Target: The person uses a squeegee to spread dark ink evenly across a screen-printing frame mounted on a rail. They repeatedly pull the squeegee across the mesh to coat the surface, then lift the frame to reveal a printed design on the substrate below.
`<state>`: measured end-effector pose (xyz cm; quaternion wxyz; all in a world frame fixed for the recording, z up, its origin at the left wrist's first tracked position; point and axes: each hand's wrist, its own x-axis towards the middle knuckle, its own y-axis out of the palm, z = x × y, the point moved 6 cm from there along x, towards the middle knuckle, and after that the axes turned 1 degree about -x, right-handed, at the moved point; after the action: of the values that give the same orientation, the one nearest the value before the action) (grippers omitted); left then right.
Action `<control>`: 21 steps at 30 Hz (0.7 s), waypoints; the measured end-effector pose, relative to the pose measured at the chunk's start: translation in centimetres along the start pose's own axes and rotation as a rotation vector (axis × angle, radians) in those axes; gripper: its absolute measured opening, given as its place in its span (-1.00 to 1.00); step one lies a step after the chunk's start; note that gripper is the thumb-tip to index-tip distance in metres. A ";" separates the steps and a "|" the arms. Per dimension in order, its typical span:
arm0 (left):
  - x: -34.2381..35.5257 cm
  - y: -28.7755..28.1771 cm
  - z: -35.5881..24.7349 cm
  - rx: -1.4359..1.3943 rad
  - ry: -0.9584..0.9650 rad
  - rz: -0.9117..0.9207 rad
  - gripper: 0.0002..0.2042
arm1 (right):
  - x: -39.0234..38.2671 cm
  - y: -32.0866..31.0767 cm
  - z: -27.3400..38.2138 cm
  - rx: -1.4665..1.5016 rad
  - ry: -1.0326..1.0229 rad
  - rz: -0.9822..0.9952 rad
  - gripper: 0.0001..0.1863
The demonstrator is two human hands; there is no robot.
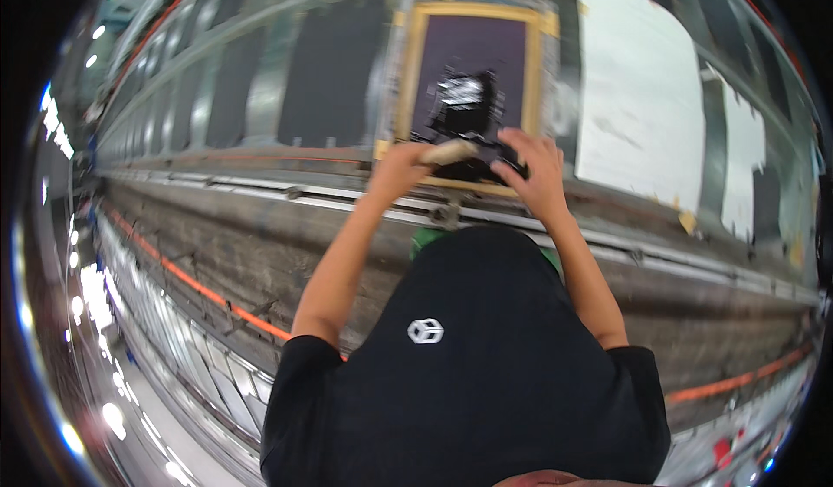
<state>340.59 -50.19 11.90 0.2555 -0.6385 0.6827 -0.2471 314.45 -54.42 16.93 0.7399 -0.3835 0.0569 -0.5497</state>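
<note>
A screen-printing frame (pixel 534 71) with a yellowish-brown border lies flat in front of me, its dark purple mesh (pixel 438 40) inside. A glossy pool of black ink (pixel 466 101) covers the middle of the mesh, with more dark smears near the frame's close edge. My left hand (pixel 402 173) is closed around one end of a pale wooden-handled squeegee (pixel 453 151) over that close edge. At the frame's near right corner is my right hand (pixel 540 170), thumb and fingers apart around a dark, inky patch. Motion blur hides whether those fingers touch the squeegee.
A long table (pixel 269 97) with dark panels runs left and right beneath the frame. White sheets (pixel 638 97) lie to the right. A metal rail (pixel 607 235) follows the table's near side, and an orange line (pixel 208 292) runs below it.
</note>
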 end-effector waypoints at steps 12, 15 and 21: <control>2.5 8.1 -3.4 0.323 0.409 0.065 -0.59 | -15.1 -8.6 -13.9 0.140 0.783 -0.461 -0.71; 5.7 9.1 -4.0 0.337 0.438 0.252 -0.62 | -15.7 -8.0 -14.1 0.195 0.806 -0.481 -0.69; 9.8 11.1 -7.6 0.475 0.602 0.554 -0.60 | -17.4 -6.9 -13.8 0.272 0.824 -0.524 -0.68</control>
<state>326.78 -59.21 9.87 0.2413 -0.2561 0.7957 -0.4929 295.36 -47.22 5.78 0.5363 -0.0361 0.1739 -0.8251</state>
